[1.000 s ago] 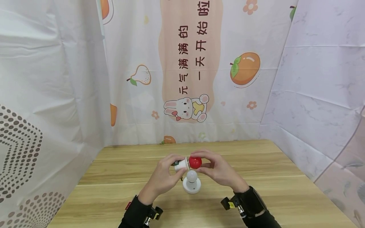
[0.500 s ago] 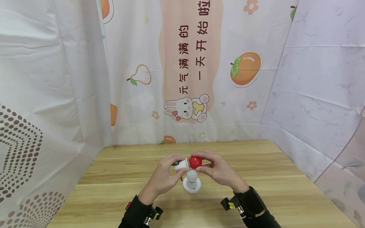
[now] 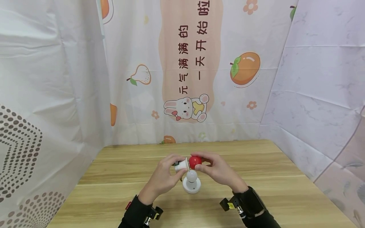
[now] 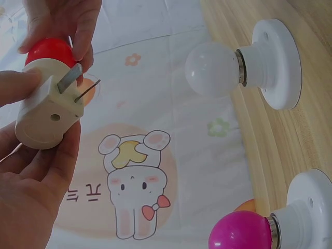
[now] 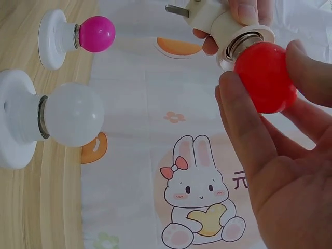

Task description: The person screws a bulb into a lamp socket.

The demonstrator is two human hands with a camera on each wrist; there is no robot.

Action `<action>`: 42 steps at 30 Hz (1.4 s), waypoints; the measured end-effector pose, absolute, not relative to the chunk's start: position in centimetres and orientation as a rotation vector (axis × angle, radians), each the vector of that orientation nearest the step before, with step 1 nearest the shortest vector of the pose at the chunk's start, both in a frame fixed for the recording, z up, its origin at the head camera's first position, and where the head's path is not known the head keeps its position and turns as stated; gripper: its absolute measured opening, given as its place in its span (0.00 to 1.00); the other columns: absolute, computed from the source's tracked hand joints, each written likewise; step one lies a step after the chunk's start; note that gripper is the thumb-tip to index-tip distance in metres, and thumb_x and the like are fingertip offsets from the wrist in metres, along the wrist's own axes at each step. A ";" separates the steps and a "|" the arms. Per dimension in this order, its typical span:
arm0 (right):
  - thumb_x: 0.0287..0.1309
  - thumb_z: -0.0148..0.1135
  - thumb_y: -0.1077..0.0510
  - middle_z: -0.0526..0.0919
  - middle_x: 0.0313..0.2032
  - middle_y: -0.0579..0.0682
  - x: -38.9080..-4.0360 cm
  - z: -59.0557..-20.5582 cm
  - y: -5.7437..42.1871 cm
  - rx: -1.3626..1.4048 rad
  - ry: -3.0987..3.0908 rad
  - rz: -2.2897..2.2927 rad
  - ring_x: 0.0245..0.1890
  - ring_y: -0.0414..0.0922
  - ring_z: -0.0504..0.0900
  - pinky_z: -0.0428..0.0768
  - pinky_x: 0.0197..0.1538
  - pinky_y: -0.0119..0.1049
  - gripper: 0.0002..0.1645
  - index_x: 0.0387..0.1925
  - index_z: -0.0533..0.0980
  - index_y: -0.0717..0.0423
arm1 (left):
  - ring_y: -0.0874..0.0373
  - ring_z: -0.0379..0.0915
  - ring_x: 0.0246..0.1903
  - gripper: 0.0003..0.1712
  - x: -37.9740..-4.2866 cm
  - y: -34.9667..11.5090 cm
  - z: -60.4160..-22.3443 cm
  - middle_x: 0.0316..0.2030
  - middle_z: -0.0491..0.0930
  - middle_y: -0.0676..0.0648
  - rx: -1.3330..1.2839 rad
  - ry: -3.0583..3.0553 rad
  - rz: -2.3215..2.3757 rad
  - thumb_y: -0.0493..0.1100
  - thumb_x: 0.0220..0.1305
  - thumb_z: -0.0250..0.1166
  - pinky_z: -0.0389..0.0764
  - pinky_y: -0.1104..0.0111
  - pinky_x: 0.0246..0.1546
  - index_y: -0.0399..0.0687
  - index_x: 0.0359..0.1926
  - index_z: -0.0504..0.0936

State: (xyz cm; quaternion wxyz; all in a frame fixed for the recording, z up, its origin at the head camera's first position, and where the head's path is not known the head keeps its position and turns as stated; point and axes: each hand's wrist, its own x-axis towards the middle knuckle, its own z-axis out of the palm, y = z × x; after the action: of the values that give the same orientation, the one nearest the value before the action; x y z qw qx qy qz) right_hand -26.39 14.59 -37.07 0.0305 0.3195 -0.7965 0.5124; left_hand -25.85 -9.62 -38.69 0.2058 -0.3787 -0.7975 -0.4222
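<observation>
My left hand (image 3: 162, 177) grips a white plug-in lamp socket (image 3: 181, 165) by its body. Two metal prongs (image 4: 70, 78) stick out from its side in the left wrist view. A round red light bulb (image 3: 195, 161) is pinched between the thumb and fingers of my right hand (image 3: 220, 170). In the right wrist view, the red bulb's metal base sits partly inside the socket's mouth, the bulb slightly tilted. Both are held up over the table, above and behind a white bulb (image 3: 192, 176) in a round white base.
A pink bulb (image 4: 241, 231) in another round white lamp holder (image 4: 311, 212) stands on the wooden table (image 3: 245, 196) near the white one; the hands hide it in the head view. Printed curtains (image 3: 137, 104) enclose the table's back and sides.
The right fingers and thumb have turned slightly around the red bulb, the thumb now further over its front. The left hand and socket stay in place.
</observation>
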 end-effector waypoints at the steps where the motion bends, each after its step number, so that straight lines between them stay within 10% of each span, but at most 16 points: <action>1: 0.65 0.68 0.55 0.82 0.57 0.55 -26.4 -37.0 14.6 0.976 -2.463 1.585 0.51 0.55 0.81 0.85 0.47 0.37 0.28 0.65 0.76 0.58 | 0.58 0.79 0.48 0.18 -25.8 -9.6 -38.7 0.49 0.82 0.49 -1.054 -2.224 -1.176 0.37 0.63 0.72 0.82 0.62 0.49 0.40 0.53 0.82; 42: 0.59 0.71 0.67 0.78 0.60 0.57 -26.7 -37.4 14.8 1.128 -2.343 1.695 0.56 0.55 0.79 0.83 0.53 0.39 0.28 0.62 0.77 0.59 | 0.58 0.79 0.49 0.18 -25.8 -9.7 -38.7 0.49 0.82 0.47 -1.067 -2.222 -1.154 0.37 0.64 0.72 0.82 0.62 0.50 0.38 0.54 0.82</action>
State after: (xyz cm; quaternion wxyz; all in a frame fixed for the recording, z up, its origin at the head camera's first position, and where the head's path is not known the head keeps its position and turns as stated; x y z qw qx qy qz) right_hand -26.68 14.81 -37.39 0.0187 0.3633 -0.7546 0.5461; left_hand -25.78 -9.66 -38.72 0.2084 -0.3835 -0.7985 -0.4146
